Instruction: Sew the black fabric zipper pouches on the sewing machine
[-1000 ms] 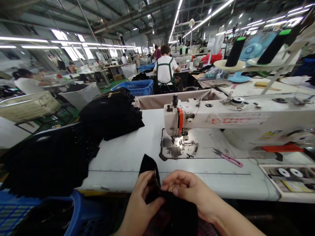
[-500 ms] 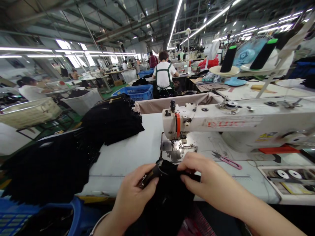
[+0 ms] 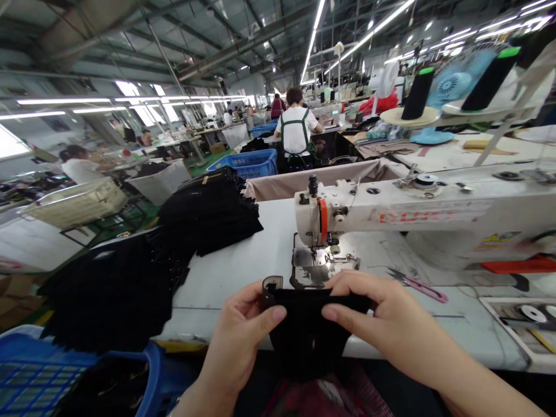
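Observation:
A black fabric piece (image 3: 310, 330) hangs between my two hands in front of the sewing machine (image 3: 391, 202). My left hand (image 3: 243, 324) pinches its left end, thumb in front, where a dark, stiff-looking strip (image 3: 273, 285) curls over at the top edge. Thumb and fingers of my right hand (image 3: 369, 307) grip the upper edge further right. The fabric's top edge is drawn fairly straight between them. Just beyond it lies the metal needle plate (image 3: 310, 269), under the machine's head. What the fingers behind the cloth do is hidden.
Stacked black fabric pieces (image 3: 208, 211) lie on the table's left, with another black pile (image 3: 117, 289) nearer. A blue basket (image 3: 152, 370) stands at lower left. Pink-handled thread snips (image 3: 421, 286) and a tray with bobbins (image 3: 512, 324) lie right. A person (image 3: 297, 127) sits ahead, facing away.
My hands have turned the fabric so its top edge now runs level and its front faces me. The left hand's end has come upright. The view has shifted slightly left.

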A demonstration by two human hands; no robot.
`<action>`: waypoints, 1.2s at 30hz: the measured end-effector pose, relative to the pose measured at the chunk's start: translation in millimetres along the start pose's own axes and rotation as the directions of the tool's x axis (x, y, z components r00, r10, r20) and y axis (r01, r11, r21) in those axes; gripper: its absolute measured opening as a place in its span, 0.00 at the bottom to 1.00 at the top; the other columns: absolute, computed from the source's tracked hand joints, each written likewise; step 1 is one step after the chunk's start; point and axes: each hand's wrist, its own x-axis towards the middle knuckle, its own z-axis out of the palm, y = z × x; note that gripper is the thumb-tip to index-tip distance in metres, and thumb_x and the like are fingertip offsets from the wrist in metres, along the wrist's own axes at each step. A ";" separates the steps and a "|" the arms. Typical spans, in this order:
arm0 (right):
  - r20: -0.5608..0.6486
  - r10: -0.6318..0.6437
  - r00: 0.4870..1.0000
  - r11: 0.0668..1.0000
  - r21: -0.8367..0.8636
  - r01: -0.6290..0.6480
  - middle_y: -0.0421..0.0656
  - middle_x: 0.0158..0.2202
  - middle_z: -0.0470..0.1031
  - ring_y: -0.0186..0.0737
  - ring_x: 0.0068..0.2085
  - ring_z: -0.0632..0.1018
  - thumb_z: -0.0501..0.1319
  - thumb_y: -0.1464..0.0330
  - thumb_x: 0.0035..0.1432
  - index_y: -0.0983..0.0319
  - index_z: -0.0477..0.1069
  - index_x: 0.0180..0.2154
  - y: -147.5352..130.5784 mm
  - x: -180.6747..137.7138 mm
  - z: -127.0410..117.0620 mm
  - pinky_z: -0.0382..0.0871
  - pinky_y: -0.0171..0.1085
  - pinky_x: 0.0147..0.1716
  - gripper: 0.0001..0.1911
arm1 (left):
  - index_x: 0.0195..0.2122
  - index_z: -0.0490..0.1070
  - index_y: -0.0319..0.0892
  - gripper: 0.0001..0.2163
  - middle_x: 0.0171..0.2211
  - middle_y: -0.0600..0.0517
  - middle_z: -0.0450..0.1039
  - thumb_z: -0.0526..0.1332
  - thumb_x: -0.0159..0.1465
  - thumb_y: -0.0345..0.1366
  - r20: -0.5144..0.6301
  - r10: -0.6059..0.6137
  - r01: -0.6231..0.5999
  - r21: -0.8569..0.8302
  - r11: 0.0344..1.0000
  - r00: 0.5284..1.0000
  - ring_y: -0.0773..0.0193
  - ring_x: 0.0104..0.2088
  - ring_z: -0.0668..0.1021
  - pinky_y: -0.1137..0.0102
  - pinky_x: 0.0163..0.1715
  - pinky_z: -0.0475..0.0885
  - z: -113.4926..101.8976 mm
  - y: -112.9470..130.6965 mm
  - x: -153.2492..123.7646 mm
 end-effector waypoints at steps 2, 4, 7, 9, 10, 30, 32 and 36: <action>0.009 0.024 1.000 1.000 0.020 -0.024 0.33 0.31 0.74 0.32 0.35 0.73 0.63 0.66 0.59 0.59 0.69 0.28 2.5 -1.0 1.6 0.64 0.33 0.36 0.08 | 0.41 0.79 0.41 0.16 0.37 0.49 0.79 0.75 0.52 0.36 -0.007 -0.011 0.010 -0.052 0.999 1.000 0.63 0.38 0.78 0.75 0.39 0.73 1.2 -0.5 -0.7; 0.018 0.034 0.999 0.999 0.017 -0.034 0.34 0.32 0.74 0.33 0.35 0.74 0.63 0.66 0.59 0.59 0.68 0.27 4.4 -2.2 3.0 0.64 0.33 0.36 0.09 | 0.39 0.79 0.41 0.15 0.35 0.50 0.78 0.75 0.51 0.37 -0.027 -0.036 0.034 -0.077 0.996 0.999 0.66 0.35 0.77 0.77 0.37 0.72 2.4 -0.5 -1.2; 0.012 0.034 0.999 0.999 0.014 -0.034 0.35 0.33 0.74 0.34 0.36 0.74 0.62 0.67 0.59 0.59 0.67 0.26 5.9 -4.2 4.0 0.64 0.34 0.37 0.10 | 0.35 0.80 0.40 0.13 0.32 0.52 0.77 0.76 0.50 0.36 -0.072 -0.058 0.052 -0.078 0.996 0.996 0.70 0.31 0.76 0.79 0.34 0.71 3.5 -1.6 -1.4; 0.008 0.026 1.000 0.999 0.019 -0.026 0.35 0.35 0.74 0.34 0.37 0.74 0.62 0.67 0.59 0.60 0.67 0.27 6.2 -5.5 3.8 0.65 0.34 0.38 0.10 | 0.34 0.80 0.40 0.13 0.31 0.52 0.77 0.76 0.49 0.36 -0.093 -0.060 0.054 -0.065 0.996 0.994 0.70 0.31 0.75 0.80 0.32 0.70 3.2 -3.2 -1.6; 0.007 0.020 1.000 1.000 0.022 -0.021 0.36 0.36 0.74 0.35 0.38 0.74 0.62 0.67 0.59 0.60 0.66 0.27 6.2 -6.1 3.4 0.65 0.34 0.39 0.10 | 0.34 0.80 0.40 0.13 0.31 0.52 0.77 0.76 0.49 0.36 -0.097 -0.064 0.059 -0.057 0.997 0.993 0.70 0.31 0.75 0.80 0.31 0.70 2.6 -4.1 -1.7; -0.056 0.165 0.985 0.940 0.312 -0.139 0.35 0.31 0.64 0.35 0.33 0.68 0.60 0.72 0.50 0.57 0.58 0.35 9.4 -5.8 46.3 0.63 0.33 0.31 0.12 | 0.34 0.70 0.41 0.08 0.31 0.53 0.67 0.60 0.66 0.39 0.323 -0.002 -0.229 0.676 0.701 0.947 0.63 0.34 0.70 0.72 0.35 0.65 -21.0 50.6 17.7; 0.010 0.192 0.981 0.862 0.475 -0.174 0.36 0.32 0.64 0.35 0.35 0.70 0.60 0.74 0.48 0.58 0.60 0.40 16.0 -1.3 80.2 0.66 0.34 0.34 0.16 | 0.37 0.71 0.42 0.06 0.36 0.52 0.69 0.57 0.67 0.36 0.421 0.035 -0.398 0.823 0.406 0.906 0.61 0.37 0.72 0.69 0.39 0.67 -22.4 57.1 33.6; 0.108 0.252 0.962 0.923 0.271 -0.272 0.37 0.30 0.68 0.38 0.32 0.71 0.61 0.76 0.49 0.60 0.63 0.47 43.1 3.4 108.1 0.65 0.36 0.33 0.22 | 0.38 0.70 0.39 0.08 0.37 0.48 0.70 0.52 0.67 0.27 0.590 0.002 -0.585 0.800 -0.133 0.807 0.58 0.36 0.74 0.64 0.38 0.71 -18.2 6.4 73.7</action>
